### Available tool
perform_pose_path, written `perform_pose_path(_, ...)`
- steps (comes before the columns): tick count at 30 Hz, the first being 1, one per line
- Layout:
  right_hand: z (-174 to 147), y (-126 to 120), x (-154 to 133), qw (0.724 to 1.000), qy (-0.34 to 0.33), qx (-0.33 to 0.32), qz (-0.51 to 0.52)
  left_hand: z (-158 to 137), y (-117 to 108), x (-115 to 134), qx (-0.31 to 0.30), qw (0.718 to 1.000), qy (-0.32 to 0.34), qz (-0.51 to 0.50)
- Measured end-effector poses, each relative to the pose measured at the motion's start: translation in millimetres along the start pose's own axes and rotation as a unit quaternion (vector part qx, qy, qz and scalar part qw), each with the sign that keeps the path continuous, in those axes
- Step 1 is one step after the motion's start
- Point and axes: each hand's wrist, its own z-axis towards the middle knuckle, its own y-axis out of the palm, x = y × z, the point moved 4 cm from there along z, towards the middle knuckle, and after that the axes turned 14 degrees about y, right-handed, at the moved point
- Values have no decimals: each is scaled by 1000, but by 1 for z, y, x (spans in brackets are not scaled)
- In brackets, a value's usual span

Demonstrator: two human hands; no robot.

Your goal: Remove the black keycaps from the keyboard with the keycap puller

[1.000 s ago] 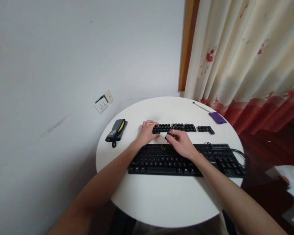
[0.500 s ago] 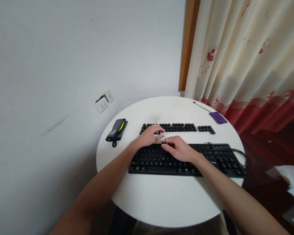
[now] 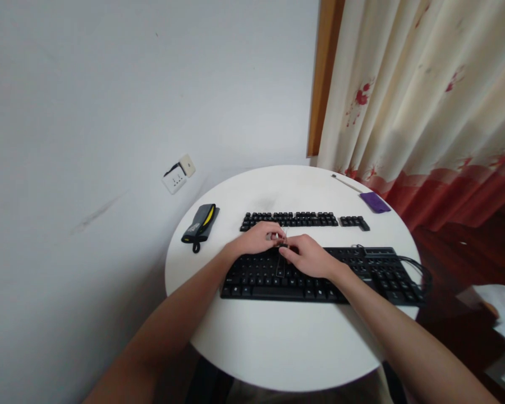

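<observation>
My right hand (image 3: 309,255) grips a wire keycap puller (image 3: 280,270) between thumb and fingers, over the middle of a black keyboard (image 3: 273,292). One wire loop hangs below the fingers over the keys; the other end points up toward my left hand (image 3: 261,238). My left fingertips are pinched together at that upper end, touching or almost touching the right fingers. Whatever lies between them is too small and covered to make out. Just beyond the hands, removed black keycaps (image 3: 315,219) are laid out in rows, with a smaller group (image 3: 353,221) to the right.
A grey pouch with a yellow-lined opening (image 3: 201,223) lies on the left of the round white table (image 3: 286,342). A purple cloth (image 3: 375,202) and a thin brush (image 3: 345,183) sit at the far right. The keyboard's cable (image 3: 421,272) coils at the right edge.
My left hand has come down and closer to the right hand, and its fingers have closed at the puller's upper end. The right hand has barely moved and keeps its grip.
</observation>
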Motion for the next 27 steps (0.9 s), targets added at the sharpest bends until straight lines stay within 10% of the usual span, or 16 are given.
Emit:
perform_pose_path(13,-20,-5,-26,977,-189,-39,-93,-3,3,3,-54,997,-1,-57)
perform_pose_path(27,-4,4,-4,1000,10,3,28,-3,3,2,-51,997,5,-53)
